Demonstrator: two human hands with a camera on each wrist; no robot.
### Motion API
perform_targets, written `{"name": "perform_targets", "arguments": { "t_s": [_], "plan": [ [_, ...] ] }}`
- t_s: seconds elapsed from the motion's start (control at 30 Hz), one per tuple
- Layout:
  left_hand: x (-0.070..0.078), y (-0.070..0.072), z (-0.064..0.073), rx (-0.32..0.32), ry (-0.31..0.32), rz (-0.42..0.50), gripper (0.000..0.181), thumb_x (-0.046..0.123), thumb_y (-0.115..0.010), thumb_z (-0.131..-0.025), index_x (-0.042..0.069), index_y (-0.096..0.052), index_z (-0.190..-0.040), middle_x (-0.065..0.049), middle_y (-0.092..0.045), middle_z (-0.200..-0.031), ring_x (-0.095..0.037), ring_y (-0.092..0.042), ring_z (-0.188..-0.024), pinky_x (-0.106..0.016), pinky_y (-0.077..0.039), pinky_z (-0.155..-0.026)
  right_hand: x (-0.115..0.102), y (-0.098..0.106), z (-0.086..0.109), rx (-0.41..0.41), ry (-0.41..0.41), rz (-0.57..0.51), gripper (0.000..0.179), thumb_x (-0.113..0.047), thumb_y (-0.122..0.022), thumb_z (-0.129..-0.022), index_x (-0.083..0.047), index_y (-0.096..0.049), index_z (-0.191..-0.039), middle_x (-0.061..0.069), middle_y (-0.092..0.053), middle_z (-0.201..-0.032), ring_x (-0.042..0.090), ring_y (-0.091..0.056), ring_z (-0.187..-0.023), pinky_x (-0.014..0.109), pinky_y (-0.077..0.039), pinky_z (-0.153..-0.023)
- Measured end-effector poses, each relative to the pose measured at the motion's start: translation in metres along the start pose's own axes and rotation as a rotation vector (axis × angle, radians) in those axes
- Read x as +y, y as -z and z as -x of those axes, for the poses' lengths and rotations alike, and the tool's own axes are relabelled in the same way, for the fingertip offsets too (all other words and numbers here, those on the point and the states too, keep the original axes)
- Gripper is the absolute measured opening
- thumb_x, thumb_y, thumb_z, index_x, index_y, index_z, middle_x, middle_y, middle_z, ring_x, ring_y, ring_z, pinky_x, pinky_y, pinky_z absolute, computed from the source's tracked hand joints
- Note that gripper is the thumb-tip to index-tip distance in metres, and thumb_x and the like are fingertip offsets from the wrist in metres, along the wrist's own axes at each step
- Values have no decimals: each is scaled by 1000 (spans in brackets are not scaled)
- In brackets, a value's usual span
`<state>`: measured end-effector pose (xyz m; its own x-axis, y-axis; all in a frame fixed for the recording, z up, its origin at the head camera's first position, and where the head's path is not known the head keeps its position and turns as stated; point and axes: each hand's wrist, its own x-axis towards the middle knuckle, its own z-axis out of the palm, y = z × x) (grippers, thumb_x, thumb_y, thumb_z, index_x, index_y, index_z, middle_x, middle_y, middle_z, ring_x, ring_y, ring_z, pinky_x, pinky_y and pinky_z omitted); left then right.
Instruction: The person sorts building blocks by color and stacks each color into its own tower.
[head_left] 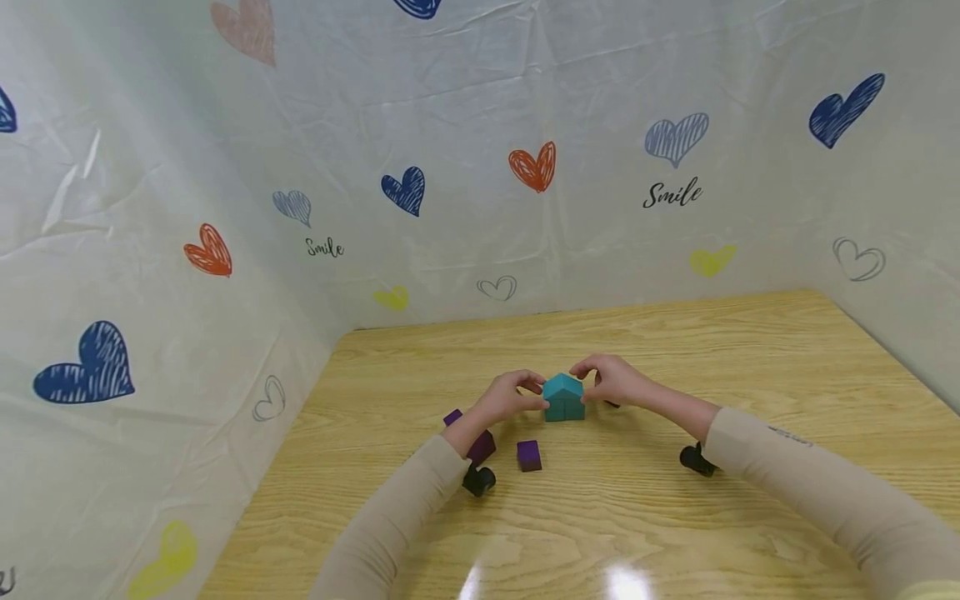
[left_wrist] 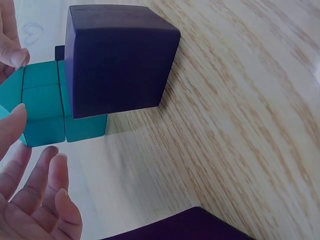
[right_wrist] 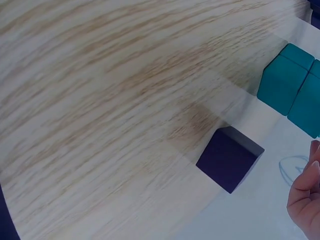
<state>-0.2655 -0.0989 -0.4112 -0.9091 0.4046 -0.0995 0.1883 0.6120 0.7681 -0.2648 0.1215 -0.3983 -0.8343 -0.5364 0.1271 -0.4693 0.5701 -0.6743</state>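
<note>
A small house-like stack of teal blocks (head_left: 564, 408) stands on the table, with cubes below and a peaked teal roof block (head_left: 562, 385) on top. From the left, my left hand (head_left: 513, 395) holds the roof block's side, its thumb near the seam under the roof in the left wrist view. My right hand (head_left: 617, 380) holds the opposite side with thumb and bent fingers. In the right wrist view, the teal cubes (right_wrist: 284, 80) sit just beyond the right fingers (right_wrist: 306, 192), and most of that hand is cut off.
A purple cube (head_left: 528, 456) lies in front of the stack. More purple blocks (head_left: 481, 448) lie by the left forearm, and a dark purple block (right_wrist: 230, 159) sits near my right hand. Black wrist cameras (head_left: 697, 460) hang under both sleeves. A heart-printed sheet (head_left: 450, 242) walls the table's back.
</note>
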Motion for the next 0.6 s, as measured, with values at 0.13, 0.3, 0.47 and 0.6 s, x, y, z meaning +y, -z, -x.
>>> {"name": "perform_targets", "arguments": {
  "t_s": [0.13,0.3,0.47,0.6],
  "plan": [
    [0,-1,-2,10,2,-8,35,21,-70,-81,9,-61,-113,-10,-64,-106,-22,-57,-92,-28,-46,-73,3,-1,1,-3,16,5,38,1,-70,-74,11,-59,-109,20,-62,-98,11,-49,-63,25,-43,-58],
    [0,-1,-2,17,15,-25,37,23,-71,-81,8,-62,-113,-7,-65,-104,-19,-57,-88,-27,-46,-71,3,-2,1,-6,27,-7,32,0,-70,-75,7,-62,-105,18,-63,-98,10,-47,-61,25,-42,-58],
    [0,-1,-2,20,13,-49,37,24,-70,-81,8,-63,-113,-5,-65,-102,-16,-56,-86,-27,-45,-72,2,-1,1,-6,17,-13,31,0,-69,-76,6,-63,-105,17,-63,-99,10,-47,-61,25,-42,-58],
    [1,0,-1,22,-4,-64,36,23,-70,-81,7,-63,-113,-6,-66,-102,-17,-57,-89,-28,-46,-73,1,-1,2,-9,0,-16,31,0,-69,-77,6,-62,-106,17,-62,-100,10,-47,-60,26,-41,-57]
  ]
}}
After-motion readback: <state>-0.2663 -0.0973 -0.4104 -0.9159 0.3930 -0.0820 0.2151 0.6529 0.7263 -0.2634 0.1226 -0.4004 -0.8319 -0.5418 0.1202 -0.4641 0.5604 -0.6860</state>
